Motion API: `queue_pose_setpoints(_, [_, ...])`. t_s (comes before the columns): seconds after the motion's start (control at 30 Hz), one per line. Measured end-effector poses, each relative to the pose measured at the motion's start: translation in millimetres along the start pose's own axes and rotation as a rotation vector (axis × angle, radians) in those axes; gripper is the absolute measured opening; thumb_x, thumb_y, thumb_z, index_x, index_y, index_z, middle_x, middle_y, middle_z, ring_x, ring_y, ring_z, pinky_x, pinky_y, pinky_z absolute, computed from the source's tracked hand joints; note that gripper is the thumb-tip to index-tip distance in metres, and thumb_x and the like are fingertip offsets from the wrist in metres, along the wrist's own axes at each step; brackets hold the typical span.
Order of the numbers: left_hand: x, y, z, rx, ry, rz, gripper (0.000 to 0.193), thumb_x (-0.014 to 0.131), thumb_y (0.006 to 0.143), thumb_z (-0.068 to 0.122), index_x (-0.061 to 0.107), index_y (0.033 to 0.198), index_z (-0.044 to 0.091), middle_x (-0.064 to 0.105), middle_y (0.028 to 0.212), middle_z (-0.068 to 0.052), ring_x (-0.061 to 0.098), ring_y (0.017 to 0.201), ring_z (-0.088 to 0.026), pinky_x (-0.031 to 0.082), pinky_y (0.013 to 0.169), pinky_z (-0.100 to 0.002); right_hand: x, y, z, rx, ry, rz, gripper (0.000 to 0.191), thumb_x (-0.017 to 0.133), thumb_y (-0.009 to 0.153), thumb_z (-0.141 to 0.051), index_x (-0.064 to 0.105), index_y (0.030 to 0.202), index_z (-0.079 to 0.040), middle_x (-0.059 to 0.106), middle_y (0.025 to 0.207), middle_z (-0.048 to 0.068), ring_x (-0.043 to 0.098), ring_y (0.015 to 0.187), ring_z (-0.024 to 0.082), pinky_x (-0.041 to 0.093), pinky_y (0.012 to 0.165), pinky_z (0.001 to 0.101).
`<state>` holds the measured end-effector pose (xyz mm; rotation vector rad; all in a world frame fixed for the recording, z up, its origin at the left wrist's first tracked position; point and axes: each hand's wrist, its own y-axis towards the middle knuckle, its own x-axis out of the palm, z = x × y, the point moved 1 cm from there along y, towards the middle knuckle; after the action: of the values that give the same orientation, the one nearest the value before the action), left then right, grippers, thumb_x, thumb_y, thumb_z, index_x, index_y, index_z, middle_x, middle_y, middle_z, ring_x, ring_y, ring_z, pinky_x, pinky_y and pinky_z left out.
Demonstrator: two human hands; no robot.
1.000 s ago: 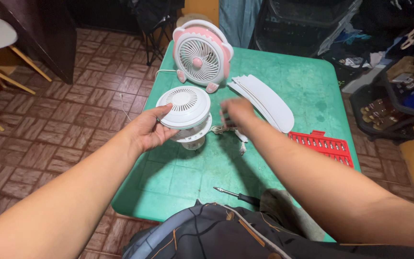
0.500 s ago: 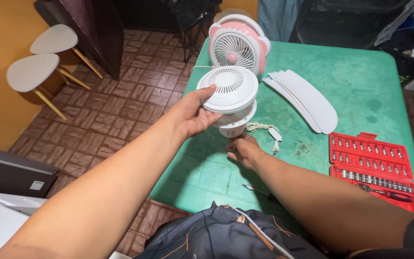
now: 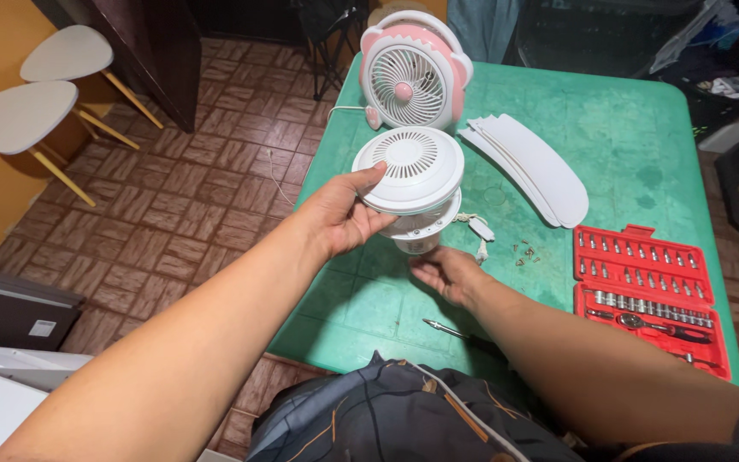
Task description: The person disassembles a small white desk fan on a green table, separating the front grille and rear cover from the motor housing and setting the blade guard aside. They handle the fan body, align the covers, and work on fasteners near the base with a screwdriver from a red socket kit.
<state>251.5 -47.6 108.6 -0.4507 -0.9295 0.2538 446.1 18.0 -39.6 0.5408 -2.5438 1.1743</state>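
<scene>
**Round fan motor housing held above the table edge**

In the centre of the frame, I see the left hand [image 3: 344, 218] closed on the left rim of the white vented fan housing [image 3: 408, 171], thumb on top of the grille, fingers wrapped beneath. The housing is lifted clear of the green table [image 3: 635, 128] and tilted slightly toward the camera. The right hand [image 3: 446, 272] sits directly under its lower cylindrical part, fingers loosely curled. I cannot tell whether they grip the base or only touch it, as the housing hides the contact.

Handling assessment: the housing appears to be stiff moulded plastic, light shell over a denser motor core, so weight likely sits low and central. The grille slats look thin; I judge the solid rim the safer hold. A short wire with white connector [image 3: 478, 228] dangles from its right side and may snag.

Outward: small loose screws [image 3: 525, 252] lie right of the hands; white fan blades [image 3: 532, 167] are stacked at centre right; a pink desk fan [image 3: 410, 77] stands at upper centre; a red socket set case [image 3: 647, 295] lies open at right. A screwdriver [image 3: 459, 332] lies near the lower edge, its handle hidden by the right forearm. The housing's underside is not visible.
</scene>
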Motion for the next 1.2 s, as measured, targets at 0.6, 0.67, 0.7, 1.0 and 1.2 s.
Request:
queue_pose_setpoints(0.6, [-18.9, 9.6, -33.1, -0.002, 0.163, -0.054, 0.035, 0.065, 0.096, 0.019, 0.059, 0.128, 0.010, 0.072, 0.123, -0.011, 0.073, 0.108, -0.024, 0.063, 0.090, -0.045, -9.5, -11.4, -14.5, 0.111, -0.144, 0.168, 0.052, 0.038, 0.102, -0.039, 0.066, 0.108, 0.004, 0.072, 0.095, 0.018, 0.072, 0.087, 0.030, 0.063, 0.080, 0.0443])
queue_pose_setpoints(0.67, [-19.4, 7.4, -34.9, 0.006, 0.166, -0.056, 0.036, 0.064, 0.096, 0.018, 0.058, 0.130, 0.010, 0.072, 0.123, -0.011, 0.073, 0.108, -0.025, 0.063, 0.090, -0.045, -7.8, -13.6, -15.2, 0.123, -0.125, 0.175, 0.050, 0.037, 0.102, -0.038, 0.066, 0.105, 0.003, 0.071, 0.096, 0.019, 0.072, 0.088, 0.031, 0.063, 0.080, 0.0452])
queue_pose_setpoints(0.7, [-19.7, 6.2, -35.5, 0.010, 0.160, -0.067, 0.036, 0.064, 0.096, 0.017, 0.057, 0.130, 0.009, 0.072, 0.124, -0.012, 0.073, 0.109, -0.025, 0.063, 0.091, -0.045, -6.6, -15.1, -15.3, 0.129, -0.116, 0.177, 0.049, 0.037, 0.102, -0.037, 0.066, 0.103, 0.002, 0.071, 0.097, 0.019, 0.072, 0.089, 0.031, 0.063, 0.081, 0.0457])
queue_pose_setpoints(1.0, [-25.7, 4.2, -40.9, 0.023, 0.148, -0.067, 0.038, 0.062, 0.096, 0.014, 0.054, 0.133, 0.008, 0.069, 0.127, -0.014, 0.072, 0.111, -0.028, 0.062, 0.093, -0.048, -5.3, -18.7, -10.1, 0.159, -0.118, 0.132, 0.036, 0.042, 0.102, -0.034, 0.059, 0.106, -0.002, 0.066, 0.105, 0.015, 0.069, 0.100, 0.034, 0.059, 0.087, 0.0492])
queue_pose_setpoints(1.2, [-31.2, -1.0, -48.0, -0.002, 0.155, 0.013, 0.042, 0.063, 0.095, 0.015, 0.052, 0.135, 0.013, 0.069, 0.129, -0.012, 0.072, 0.112, -0.028, 0.061, 0.093, -0.047, -18.8, -13.5, -11.3, 0.132, -0.325, 0.257, 0.037, 0.049, 0.102, -0.039, 0.058, 0.115, -0.005, 0.057, 0.099, 0.009, 0.062, 0.085, 0.026, 0.058, 0.072, 0.0444])
